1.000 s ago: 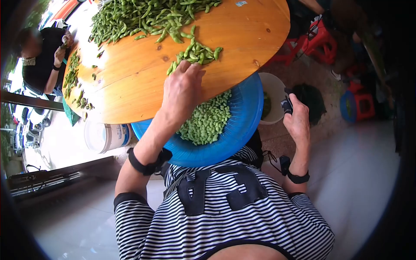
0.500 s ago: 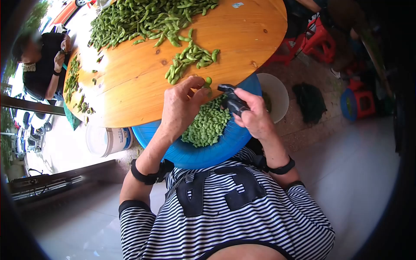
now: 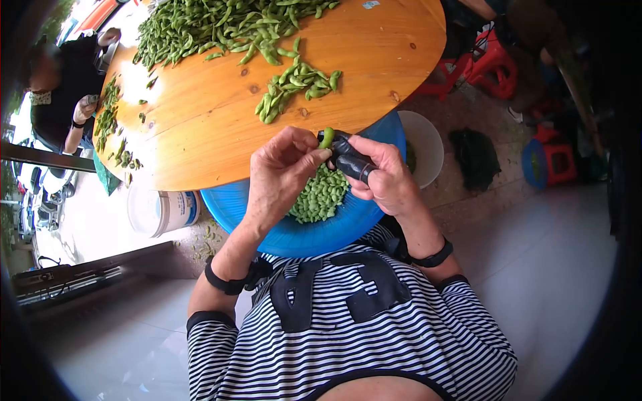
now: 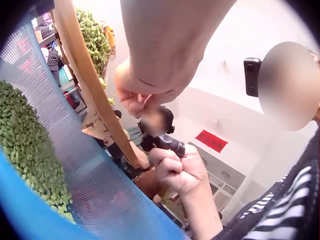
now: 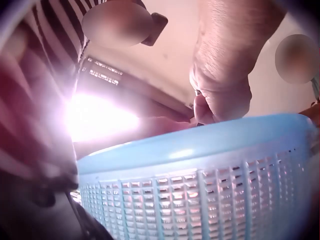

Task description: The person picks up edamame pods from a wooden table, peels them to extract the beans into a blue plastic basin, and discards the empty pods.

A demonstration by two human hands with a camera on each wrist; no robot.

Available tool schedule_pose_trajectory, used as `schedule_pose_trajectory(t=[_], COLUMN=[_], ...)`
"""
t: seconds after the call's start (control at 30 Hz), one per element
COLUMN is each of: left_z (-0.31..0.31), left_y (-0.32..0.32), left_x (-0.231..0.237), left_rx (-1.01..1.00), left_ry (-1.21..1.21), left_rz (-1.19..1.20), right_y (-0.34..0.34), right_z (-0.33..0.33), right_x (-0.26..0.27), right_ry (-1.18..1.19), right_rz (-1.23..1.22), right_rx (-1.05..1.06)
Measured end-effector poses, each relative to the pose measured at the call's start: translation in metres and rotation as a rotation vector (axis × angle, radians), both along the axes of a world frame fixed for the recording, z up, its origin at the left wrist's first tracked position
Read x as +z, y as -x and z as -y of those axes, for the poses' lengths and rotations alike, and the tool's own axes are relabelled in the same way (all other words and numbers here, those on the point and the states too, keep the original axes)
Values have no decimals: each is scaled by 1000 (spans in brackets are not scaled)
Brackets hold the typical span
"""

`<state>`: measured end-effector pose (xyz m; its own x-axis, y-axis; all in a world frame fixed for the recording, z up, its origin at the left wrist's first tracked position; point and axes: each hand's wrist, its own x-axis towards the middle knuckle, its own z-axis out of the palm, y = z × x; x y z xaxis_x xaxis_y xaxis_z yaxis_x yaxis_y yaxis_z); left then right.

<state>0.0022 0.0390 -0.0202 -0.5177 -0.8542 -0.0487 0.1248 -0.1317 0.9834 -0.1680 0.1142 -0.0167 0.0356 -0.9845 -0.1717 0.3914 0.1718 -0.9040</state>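
Observation:
My left hand pinches a green edamame pod between thumb and fingertips. Black covers wrap the thumb and a finger of my right hand, which closes on the pod from the other side. Both hands are over a blue mesh basket holding shelled green beans. In the left wrist view the right hand shows curled fingers below the left one; the pod is hidden there. The basket's side fills the lower right wrist view.
A small group of pods lies near the edge of the wooden table, with a large heap behind. White buckets stand on both sides. Another person sits at the left; red stools are at the right.
The left hand has come back from the small pod group with one pod. My right hand has moved in from the right and now meets it at the pod.

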Motion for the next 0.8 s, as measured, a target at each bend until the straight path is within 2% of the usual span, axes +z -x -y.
schedule_pose_trajectory(t=[0.27,0.37,0.43,0.47,0.53,0.57,0.67,0.7,0.73,0.77,0.8], left_z=[-17,-20,-19,-19,-19,-20,-18,-19,-22,-24,-27], left_y=[6,4,-3,-6,-8,-8,-5,-5,-5,-4,-2], left_x=[-6,-5,-8,-11,-21,-28,-25,-22,-22,-22,-22], left_rx=[61,64,-65,-65,-230,-276,-350,-328,-328,-277,-225], left_ry=[32,103,59,59,-435,-543,-639,-568,-570,-357,-146], left_rz=[-4,66,-24,-22,-445,-558,-561,-476,-475,-343,-211], right_y=[2,6,11,13,17,19,19,20,23,24,21], right_z=[-12,-15,-19,-20,-21,-22,-27,-28,-30,-31,-32], right_x=[-4,-14,-26,-27,-28,-30,-21,-20,-20,-19,-17], right_ry=[-22,-38,83,83,75,34,-55,-55,-5,45,45], right_rz=[104,111,297,299,477,549,436,436,330,224,226], right_rx=[55,42,112,111,247,258,206,205,194,182,182])
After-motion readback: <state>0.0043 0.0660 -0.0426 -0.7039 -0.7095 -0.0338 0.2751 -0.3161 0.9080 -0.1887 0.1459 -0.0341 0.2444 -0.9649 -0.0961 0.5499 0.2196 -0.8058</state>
